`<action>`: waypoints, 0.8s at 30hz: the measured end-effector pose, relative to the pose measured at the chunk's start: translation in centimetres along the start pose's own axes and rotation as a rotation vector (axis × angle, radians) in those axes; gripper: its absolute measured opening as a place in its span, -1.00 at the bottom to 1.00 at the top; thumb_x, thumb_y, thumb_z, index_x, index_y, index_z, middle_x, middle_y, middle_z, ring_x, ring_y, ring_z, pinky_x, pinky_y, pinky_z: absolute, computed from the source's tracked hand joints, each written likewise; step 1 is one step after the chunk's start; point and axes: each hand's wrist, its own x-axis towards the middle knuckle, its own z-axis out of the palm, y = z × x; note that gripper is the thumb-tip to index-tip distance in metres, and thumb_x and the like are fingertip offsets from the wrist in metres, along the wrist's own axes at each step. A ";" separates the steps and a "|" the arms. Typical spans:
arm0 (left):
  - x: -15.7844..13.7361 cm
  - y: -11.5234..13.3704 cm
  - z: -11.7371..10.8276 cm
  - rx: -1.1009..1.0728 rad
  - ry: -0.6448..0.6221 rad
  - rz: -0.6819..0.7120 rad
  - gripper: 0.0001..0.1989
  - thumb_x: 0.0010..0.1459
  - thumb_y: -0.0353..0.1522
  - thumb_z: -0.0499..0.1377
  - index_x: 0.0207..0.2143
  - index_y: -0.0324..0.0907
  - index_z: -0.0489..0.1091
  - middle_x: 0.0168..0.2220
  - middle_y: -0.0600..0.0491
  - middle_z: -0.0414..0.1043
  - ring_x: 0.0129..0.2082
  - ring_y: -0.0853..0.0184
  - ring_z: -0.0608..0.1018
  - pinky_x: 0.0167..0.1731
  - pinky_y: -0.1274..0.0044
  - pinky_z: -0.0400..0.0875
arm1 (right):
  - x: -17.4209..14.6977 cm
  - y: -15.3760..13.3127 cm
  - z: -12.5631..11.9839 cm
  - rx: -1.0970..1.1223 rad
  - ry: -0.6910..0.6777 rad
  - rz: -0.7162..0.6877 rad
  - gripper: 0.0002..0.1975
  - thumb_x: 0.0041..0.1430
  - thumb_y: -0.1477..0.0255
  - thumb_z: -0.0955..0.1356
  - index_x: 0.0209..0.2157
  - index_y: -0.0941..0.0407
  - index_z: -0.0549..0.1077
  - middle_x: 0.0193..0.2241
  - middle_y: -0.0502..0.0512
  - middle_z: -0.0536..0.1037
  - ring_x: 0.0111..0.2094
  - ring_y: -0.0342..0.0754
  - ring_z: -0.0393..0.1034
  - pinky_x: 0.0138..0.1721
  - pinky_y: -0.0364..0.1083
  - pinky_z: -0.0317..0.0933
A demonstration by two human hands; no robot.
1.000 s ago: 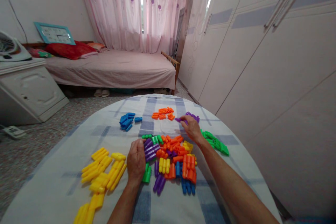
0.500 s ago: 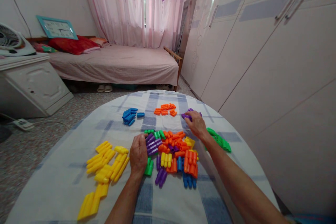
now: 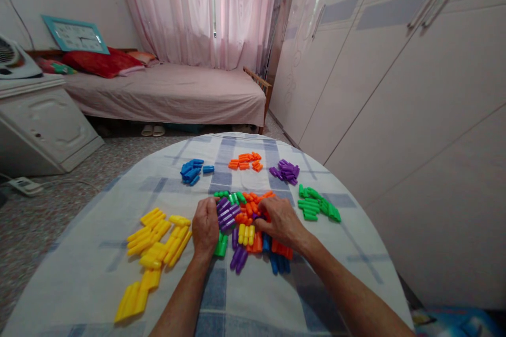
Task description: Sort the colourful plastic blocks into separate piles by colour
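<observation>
My left hand (image 3: 206, 227) rests on the table at the left edge of a mixed pile, fingers curled against a tilted block of purple tube-shaped plastic pieces (image 3: 228, 214). Its fingertips are partly hidden behind that block. Over the right side of the pile reaches my right hand (image 3: 281, 221), thumb and fingers apart around a purple piece (image 3: 256, 216) among orange pieces (image 3: 245, 218). It covers part of the pile. Close by lie yellow joined pieces (image 3: 246, 235), a green piece (image 3: 221, 245) and blue pieces (image 3: 280, 263).
Around the pile lie separate groups: yellow (image 3: 158, 242) at left, blue (image 3: 192, 171), orange (image 3: 245, 161) and purple (image 3: 285, 171) at the back, green (image 3: 318, 204) at right. The round table has a checked cloth (image 3: 253, 305). Beyond stand a bed (image 3: 177, 89) and wardrobe (image 3: 395, 116).
My right hand has come back from the far purple group to the mixed pile, uncovering that group and the green one. My left hand stays beside the purple block. The view has shifted slightly.
</observation>
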 end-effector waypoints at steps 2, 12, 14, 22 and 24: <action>0.0 0.0 0.0 0.004 -0.011 -0.004 -0.60 0.26 -0.17 -0.15 -0.30 -0.16 0.40 -0.27 0.00 0.42 -0.22 0.27 0.46 -0.17 0.46 0.31 | -0.2 0.1 0.3 0.025 0.030 0.025 -0.93 0.06 0.46 0.34 -0.36 0.12 0.44 -0.39 0.03 0.51 -0.31 -0.07 0.33 -0.24 -0.10 -0.01; 0.0 0.0 -0.1 0.018 -0.025 -0.003 -0.58 0.26 -0.16 -0.16 -0.28 -0.16 0.42 -0.26 0.01 0.44 -0.22 0.27 0.47 -0.18 0.46 0.32 | -0.8 -0.4 0.8 0.063 0.090 0.103 -0.82 0.04 0.38 0.37 -0.27 0.10 0.44 -0.34 0.06 0.52 -0.24 0.00 0.33 -0.17 -0.05 0.03; 0.0 0.0 -0.1 0.009 -0.021 -0.008 -0.58 0.26 -0.16 -0.15 -0.29 -0.16 0.42 -0.27 0.01 0.44 -0.23 0.27 0.47 -0.18 0.46 0.32 | -0.8 -0.4 0.7 0.057 0.106 0.132 -0.81 0.06 0.45 0.32 -0.23 0.10 0.44 -0.34 0.08 0.52 -0.25 -0.01 0.34 -0.18 -0.05 0.06; -0.1 -0.1 -0.1 -0.010 0.005 -0.001 -0.59 0.25 -0.16 -0.14 -0.30 -0.16 0.42 -0.29 0.01 0.43 -0.25 0.27 0.47 -0.20 0.47 0.34 | -0.7 2.7 -0.7 0.499 0.194 0.217 -0.75 0.06 0.49 0.22 -0.21 0.10 0.42 -0.28 0.07 0.55 -0.25 -0.06 0.42 -0.18 -0.07 0.23; -0.1 -0.2 -0.1 -0.010 0.013 -0.001 -0.59 0.25 -0.15 -0.13 -0.29 -0.16 0.42 -0.28 0.01 0.44 -0.25 0.27 0.47 -0.21 0.47 0.34 | 0.0 4.4 -0.8 0.600 0.249 0.234 -0.77 0.07 0.43 0.23 -0.23 0.12 0.43 -0.29 0.08 0.55 -0.28 -0.06 0.44 -0.20 -0.07 0.26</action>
